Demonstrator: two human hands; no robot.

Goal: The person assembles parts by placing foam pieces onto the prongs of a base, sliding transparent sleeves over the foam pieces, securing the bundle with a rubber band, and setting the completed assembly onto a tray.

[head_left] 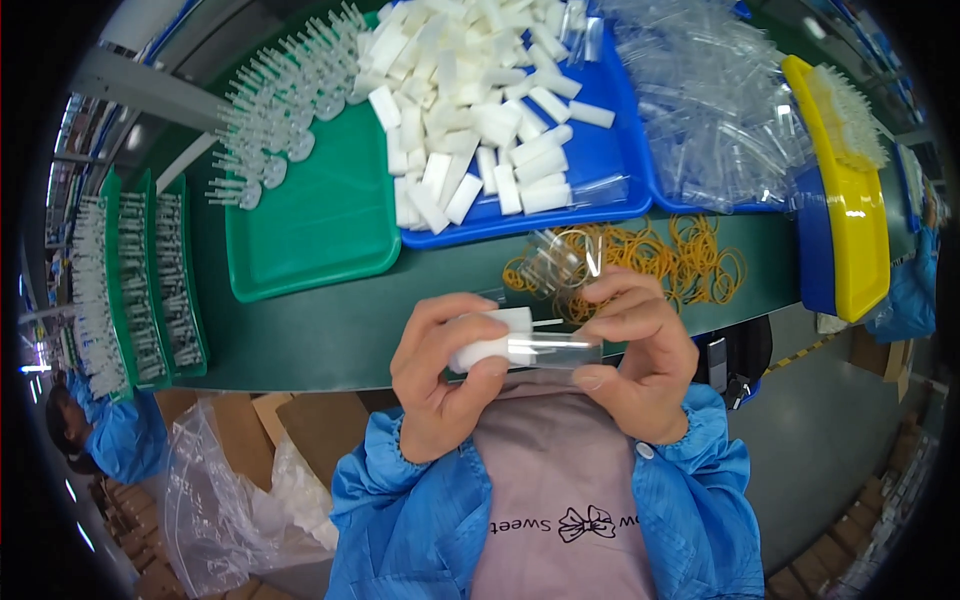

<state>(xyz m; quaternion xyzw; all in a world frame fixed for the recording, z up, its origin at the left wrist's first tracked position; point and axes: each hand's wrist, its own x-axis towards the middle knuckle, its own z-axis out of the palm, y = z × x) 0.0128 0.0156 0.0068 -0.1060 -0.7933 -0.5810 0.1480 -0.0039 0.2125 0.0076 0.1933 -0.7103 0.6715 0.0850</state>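
Observation:
Close to my body, above the table's near edge, both hands are joined on one small assembly. My left hand is closed round white pieces, their exact kind partly covered by the fingers. Between thumb and fingers, my right hand grips a clear plastic tube, whose left end meets the white pieces. A thin white stem sticks out beside the tube. Just beyond the right fingertips are more clear tube pieces; whether the fingers touch them I cannot tell.
Orange rubber bands lie past my right hand. White blocks fill a blue tray; clear sleeves fill another. A green tray carries clear stemmed parts. Narrow green trays stand left, a yellow tray right. Co-workers are at both sides.

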